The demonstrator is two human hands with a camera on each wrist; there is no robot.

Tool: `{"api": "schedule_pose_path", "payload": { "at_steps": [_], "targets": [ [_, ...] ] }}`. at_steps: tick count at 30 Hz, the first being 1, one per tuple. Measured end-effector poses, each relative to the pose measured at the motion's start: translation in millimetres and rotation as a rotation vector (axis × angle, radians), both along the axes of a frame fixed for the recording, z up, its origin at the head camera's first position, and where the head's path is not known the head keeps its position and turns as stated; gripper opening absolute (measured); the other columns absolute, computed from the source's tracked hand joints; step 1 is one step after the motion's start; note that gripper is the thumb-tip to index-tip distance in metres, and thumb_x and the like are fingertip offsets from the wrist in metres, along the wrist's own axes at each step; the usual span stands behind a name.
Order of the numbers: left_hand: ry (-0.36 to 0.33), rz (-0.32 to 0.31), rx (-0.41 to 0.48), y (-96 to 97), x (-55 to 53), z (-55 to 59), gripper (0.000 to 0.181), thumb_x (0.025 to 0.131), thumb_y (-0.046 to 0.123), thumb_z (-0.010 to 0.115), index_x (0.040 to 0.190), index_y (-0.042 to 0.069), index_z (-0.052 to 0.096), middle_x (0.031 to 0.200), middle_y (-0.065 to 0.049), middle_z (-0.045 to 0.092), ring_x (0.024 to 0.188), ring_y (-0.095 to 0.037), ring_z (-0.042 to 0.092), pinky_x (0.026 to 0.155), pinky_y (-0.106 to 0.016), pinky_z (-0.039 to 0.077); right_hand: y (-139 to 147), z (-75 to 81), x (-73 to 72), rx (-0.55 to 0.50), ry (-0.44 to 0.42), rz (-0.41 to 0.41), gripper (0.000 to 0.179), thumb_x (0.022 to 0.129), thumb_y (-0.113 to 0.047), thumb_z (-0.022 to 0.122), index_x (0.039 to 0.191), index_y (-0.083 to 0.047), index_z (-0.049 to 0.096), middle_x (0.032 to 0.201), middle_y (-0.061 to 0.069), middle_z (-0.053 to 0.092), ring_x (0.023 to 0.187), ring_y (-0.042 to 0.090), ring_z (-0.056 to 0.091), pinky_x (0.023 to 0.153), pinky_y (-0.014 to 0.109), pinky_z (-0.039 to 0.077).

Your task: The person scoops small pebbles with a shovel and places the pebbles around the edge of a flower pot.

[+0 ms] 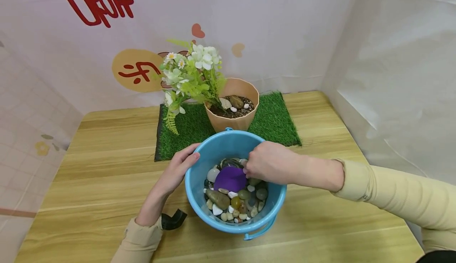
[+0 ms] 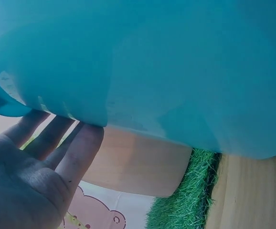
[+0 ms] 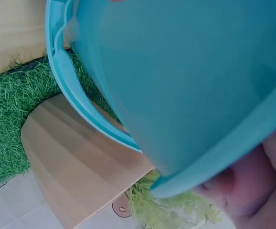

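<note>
A light-blue bucket [image 1: 196,199] stands on the wooden table, with many mixed stones [image 1: 218,198] on its bottom. My left hand [image 1: 181,166] touches the bucket's outer left side, thumb near the rim; its fingers [image 2: 83,148] lie fairly straight against the wall in the left wrist view. My right hand [image 1: 270,162] reaches over the right rim with curled fingers. It grips what looks like a purple scoop [image 1: 230,180], whose rounded part lies among the stones; the handle is hidden in the hand. Only part of that hand [image 3: 252,186] shows in the right wrist view.
Behind the bucket, a peach flowerpot [image 1: 231,120] holding soil, stones and leaning white flowers [image 1: 192,73] stands on an artificial grass mat [image 1: 278,116]. A black bent piece [image 1: 173,219] lies by the left forearm. The bucket's handle [image 1: 261,231] hangs at the front.
</note>
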State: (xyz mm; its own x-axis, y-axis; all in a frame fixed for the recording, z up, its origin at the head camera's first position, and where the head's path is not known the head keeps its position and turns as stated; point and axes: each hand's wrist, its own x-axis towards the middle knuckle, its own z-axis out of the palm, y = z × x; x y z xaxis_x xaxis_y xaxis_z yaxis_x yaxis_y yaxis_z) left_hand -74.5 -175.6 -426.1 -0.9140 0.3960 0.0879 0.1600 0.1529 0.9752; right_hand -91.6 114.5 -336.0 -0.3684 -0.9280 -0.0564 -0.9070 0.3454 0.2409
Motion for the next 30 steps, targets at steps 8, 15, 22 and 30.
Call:
{"api": "schedule_pose_path", "payload": {
  "at_steps": [8, 15, 22, 30],
  "targets": [
    [-0.003, 0.001, 0.002, 0.9, 0.2, 0.0, 0.047, 0.112, 0.02, 0.041, 0.15, -0.006, 0.05, 0.135, -0.036, 0.065, 0.115, -0.049, 0.071, 0.089, -0.041, 0.067, 3, 1.6, -6.8, -0.048, -0.088, -0.013, 0.037, 0.095, -0.036, 0.076, 0.064, -0.024, 0.061, 0.06, -0.009, 0.063, 0.053, 0.008, 0.054, 0.055, 0.029, 0.053],
    [0.007, -0.004, 0.007, 0.0, -1.3, -0.8, 0.046, 0.112, 0.02, 0.042, 0.149, -0.006, 0.051, 0.133, -0.036, 0.066, 0.113, -0.043, 0.074, 0.089, -0.042, 0.067, 3, 6.8, -10.9, -0.037, -0.155, -0.03, 0.03, 0.093, -0.038, 0.079, 0.068, -0.024, 0.069, 0.063, -0.011, 0.067, 0.056, 0.008, 0.061, 0.057, 0.03, 0.056],
    [0.003, -0.008, 0.021, -0.8, -1.3, 1.0, 0.047, 0.112, 0.02, 0.042, 0.149, -0.007, 0.05, 0.134, -0.037, 0.065, 0.112, -0.026, 0.077, 0.09, -0.037, 0.066, 1, 4.7, -10.4, -0.067, -0.178, -0.029, 0.029, 0.092, -0.037, 0.08, 0.068, -0.024, 0.07, 0.06, -0.012, 0.065, 0.055, 0.007, 0.06, 0.057, 0.029, 0.055],
    [-0.016, -0.004, 0.013, 0.5, -0.2, 0.6, 0.048, 0.112, 0.021, 0.042, 0.15, -0.006, 0.05, 0.136, -0.036, 0.064, 0.116, -0.04, 0.074, 0.091, -0.04, 0.066, 2, 2.4, -6.3, -0.102, -0.188, -0.07, 0.036, 0.092, -0.038, 0.08, 0.063, -0.025, 0.065, 0.056, -0.011, 0.06, 0.052, 0.007, 0.056, 0.052, 0.026, 0.049]
  ]
}}
